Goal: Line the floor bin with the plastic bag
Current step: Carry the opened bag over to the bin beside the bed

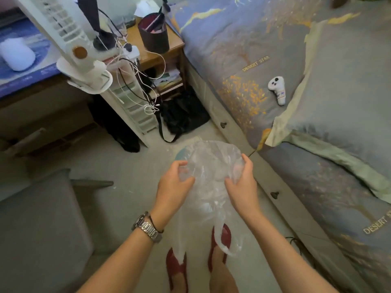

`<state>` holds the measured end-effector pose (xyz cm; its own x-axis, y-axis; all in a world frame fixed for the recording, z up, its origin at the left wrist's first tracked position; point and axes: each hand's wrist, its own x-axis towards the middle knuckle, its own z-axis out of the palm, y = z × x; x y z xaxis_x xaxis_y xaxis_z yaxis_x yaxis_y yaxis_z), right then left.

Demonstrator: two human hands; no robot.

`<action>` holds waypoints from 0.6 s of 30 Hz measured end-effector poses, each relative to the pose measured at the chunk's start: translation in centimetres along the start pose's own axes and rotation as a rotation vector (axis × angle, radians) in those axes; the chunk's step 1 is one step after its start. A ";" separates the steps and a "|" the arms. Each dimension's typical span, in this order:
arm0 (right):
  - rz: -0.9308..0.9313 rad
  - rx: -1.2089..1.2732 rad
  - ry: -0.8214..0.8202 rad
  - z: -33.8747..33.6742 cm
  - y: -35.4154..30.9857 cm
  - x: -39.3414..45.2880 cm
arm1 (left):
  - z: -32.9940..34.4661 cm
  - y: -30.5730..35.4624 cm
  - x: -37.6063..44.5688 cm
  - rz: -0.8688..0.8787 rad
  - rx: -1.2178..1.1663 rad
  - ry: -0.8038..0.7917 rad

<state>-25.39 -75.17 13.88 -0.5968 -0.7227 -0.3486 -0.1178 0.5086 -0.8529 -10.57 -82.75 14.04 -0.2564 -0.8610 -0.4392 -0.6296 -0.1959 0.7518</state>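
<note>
The person stands on the floor [131,157] btw a grey seat and the bed [275,49], and holds the clear plastic bag [211,166] in front of the body, above the feet in red slippers [221,235]. The left hand [173,182] pinches the film at the left side, thumb and fingers closed on it; the right hand [241,182] grasps the right side the same way. The bag is puffed and crumpled btw both hands, and its handle loops hang down near the slippers.

Step in hand, as I judge: finding and spreading the mouth of the bag; it is not yet in the bin. A blue-green round edge [181,154] shows behind the bag on the floor, prob. the floor bin, but most of it is hidden, so I cannot be sure.

Next move needs: separate the two layers w/ the fingers, open the mouth wide, lower the bag bottom first into the bin, then fold the edge over the rim.
</note>
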 end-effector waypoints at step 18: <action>0.295 0.090 -0.208 4.9 13.9 14.8 | 9.1 -10.6 12.2 -0.294 -0.095 0.019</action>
<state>-31.96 -81.05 -5.06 -0.4199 -0.6352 -0.6483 0.1108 0.6731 -0.7312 -13.69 -86.94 -3.77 -0.0594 -0.7692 -0.6363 -0.6036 -0.4800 0.6366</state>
